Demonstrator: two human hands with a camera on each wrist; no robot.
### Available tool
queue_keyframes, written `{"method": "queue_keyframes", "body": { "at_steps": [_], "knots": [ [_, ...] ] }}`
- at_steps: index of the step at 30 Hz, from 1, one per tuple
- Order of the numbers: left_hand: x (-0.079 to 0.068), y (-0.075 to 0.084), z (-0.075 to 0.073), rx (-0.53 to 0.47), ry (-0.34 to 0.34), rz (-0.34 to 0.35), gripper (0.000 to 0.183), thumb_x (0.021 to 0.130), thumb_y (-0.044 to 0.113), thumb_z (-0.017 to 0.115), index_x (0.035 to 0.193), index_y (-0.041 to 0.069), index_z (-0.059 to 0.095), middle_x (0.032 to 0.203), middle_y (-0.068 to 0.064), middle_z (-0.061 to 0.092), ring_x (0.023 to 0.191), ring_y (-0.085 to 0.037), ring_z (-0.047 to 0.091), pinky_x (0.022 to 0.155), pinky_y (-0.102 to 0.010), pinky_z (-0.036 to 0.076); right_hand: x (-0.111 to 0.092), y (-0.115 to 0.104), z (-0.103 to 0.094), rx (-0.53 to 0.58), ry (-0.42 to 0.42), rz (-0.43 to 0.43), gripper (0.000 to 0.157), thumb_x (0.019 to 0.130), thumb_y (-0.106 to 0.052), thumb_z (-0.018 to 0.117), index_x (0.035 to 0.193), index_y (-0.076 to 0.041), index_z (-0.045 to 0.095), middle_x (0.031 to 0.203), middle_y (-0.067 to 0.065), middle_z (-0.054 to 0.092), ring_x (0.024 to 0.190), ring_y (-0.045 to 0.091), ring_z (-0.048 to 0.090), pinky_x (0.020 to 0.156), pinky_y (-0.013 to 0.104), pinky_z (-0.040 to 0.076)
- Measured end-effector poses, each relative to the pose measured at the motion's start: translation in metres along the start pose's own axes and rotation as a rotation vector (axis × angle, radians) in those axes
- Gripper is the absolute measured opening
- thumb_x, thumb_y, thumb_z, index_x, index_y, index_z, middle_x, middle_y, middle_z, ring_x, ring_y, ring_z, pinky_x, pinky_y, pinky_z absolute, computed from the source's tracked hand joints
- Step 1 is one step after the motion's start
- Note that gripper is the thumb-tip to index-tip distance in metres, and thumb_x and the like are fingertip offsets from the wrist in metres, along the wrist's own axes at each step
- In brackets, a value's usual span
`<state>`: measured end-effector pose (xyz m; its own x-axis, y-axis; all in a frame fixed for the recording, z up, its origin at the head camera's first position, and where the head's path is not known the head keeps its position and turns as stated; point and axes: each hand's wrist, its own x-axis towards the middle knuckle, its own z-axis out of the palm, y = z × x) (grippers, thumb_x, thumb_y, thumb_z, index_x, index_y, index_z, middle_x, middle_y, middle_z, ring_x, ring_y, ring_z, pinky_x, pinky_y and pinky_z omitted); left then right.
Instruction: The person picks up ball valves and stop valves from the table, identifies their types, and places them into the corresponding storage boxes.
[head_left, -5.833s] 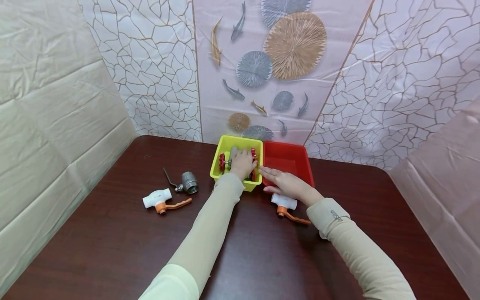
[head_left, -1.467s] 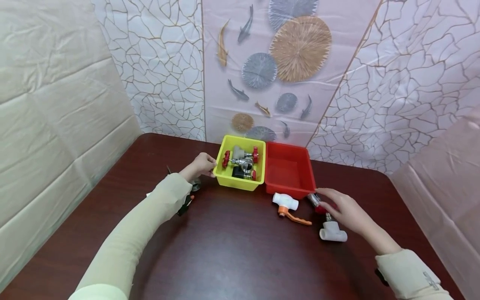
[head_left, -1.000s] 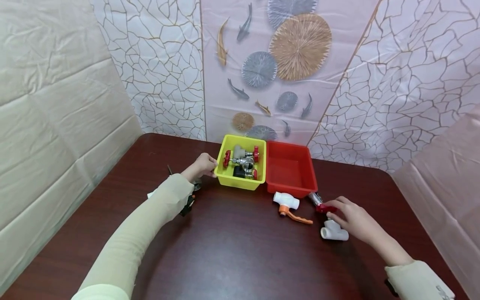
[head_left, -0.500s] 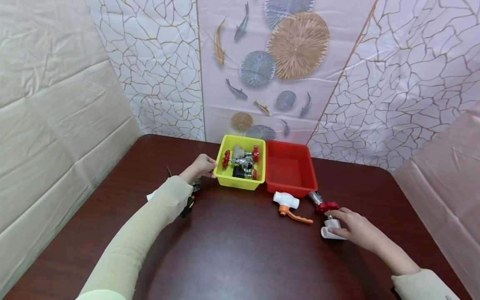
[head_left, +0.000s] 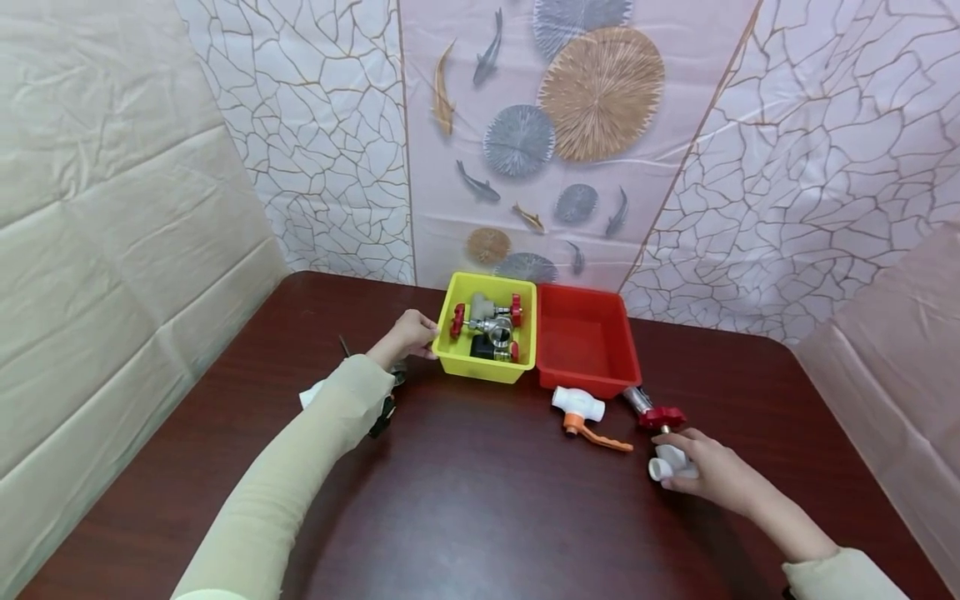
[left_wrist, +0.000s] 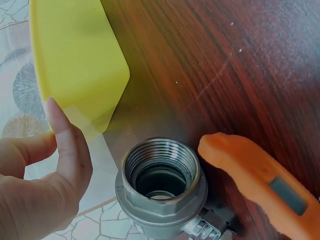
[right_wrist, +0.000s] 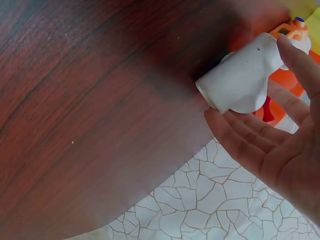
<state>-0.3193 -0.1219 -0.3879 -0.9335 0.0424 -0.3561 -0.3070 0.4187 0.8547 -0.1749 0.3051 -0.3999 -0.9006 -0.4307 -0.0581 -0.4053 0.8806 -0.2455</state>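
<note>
At the yellow bin (head_left: 480, 369), my left hand (head_left: 412, 333) pinches the left rim between thumb and fingers, as the left wrist view shows. Inside lie several valves with red handwheels, among them a steel one (head_left: 491, 328). My right hand (head_left: 712, 471) is at the right of the table, its thumb and fingers around the white tee-shaped body of a valve (right_wrist: 240, 75). That valve's red handwheel (head_left: 662, 418) points away from me. Just beyond it, a metal valve (head_left: 637, 398) lies against the red bin's front corner.
The red bin (head_left: 588, 385) stands right beside the yellow one. In front of it lies a white ball valve (head_left: 577, 405) with an orange lever. Under my left arm are a steel ball valve (left_wrist: 160, 190) and another orange lever (left_wrist: 255, 180). Patterned cloth walls enclose the table.
My left hand has gone from inside the yellow bin to its left rim. The right hand has left the red bin, come nearer over the handwheel and closed round the white valve body.
</note>
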Motion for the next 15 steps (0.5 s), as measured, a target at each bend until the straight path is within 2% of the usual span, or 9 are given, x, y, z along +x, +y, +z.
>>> {"method": "queue_keyframes", "body": {
  "at_steps": [7,11,15],
  "knots": [
    [0.000,-0.003,0.001,-0.015,0.019,-0.003,0.030,0.097,0.005,0.047,0.120,-0.012,0.055,0.107,-0.021,0.057,0.057,-0.011,0.055,0.085,-0.040,0.054,0.004,0.002,0.009,0.033,-0.012,0.025,0.054,0.069,-0.025,0.081,0.114,-0.002,0.061,0.099,0.017,0.060,0.079,0.022,0.056,0.064,0.039,0.048],
    [0.000,-0.004,0.001,-0.034,0.020,-0.004,0.030,0.097,0.005,0.048,0.121,-0.011,0.056,0.113,-0.023,0.057,0.059,-0.012,0.056,0.080,-0.036,0.057,0.006,0.004,0.012,0.046,-0.015,0.030,0.054,0.068,-0.027,0.082,0.111,-0.002,0.061,0.094,0.012,0.059,0.075,0.017,0.052,0.061,0.032,0.044],
    [-0.001,-0.004,0.000,-0.055,0.024,-0.007,0.030,0.097,0.006,0.048,0.121,-0.010,0.055,0.118,-0.024,0.056,0.058,-0.012,0.055,0.074,-0.032,0.058,0.008,0.006,0.015,0.043,0.015,0.001,0.051,0.067,-0.029,0.082,0.106,-0.003,0.062,0.086,0.006,0.057,0.070,0.012,0.048,0.057,0.025,0.039]
  ]
}}
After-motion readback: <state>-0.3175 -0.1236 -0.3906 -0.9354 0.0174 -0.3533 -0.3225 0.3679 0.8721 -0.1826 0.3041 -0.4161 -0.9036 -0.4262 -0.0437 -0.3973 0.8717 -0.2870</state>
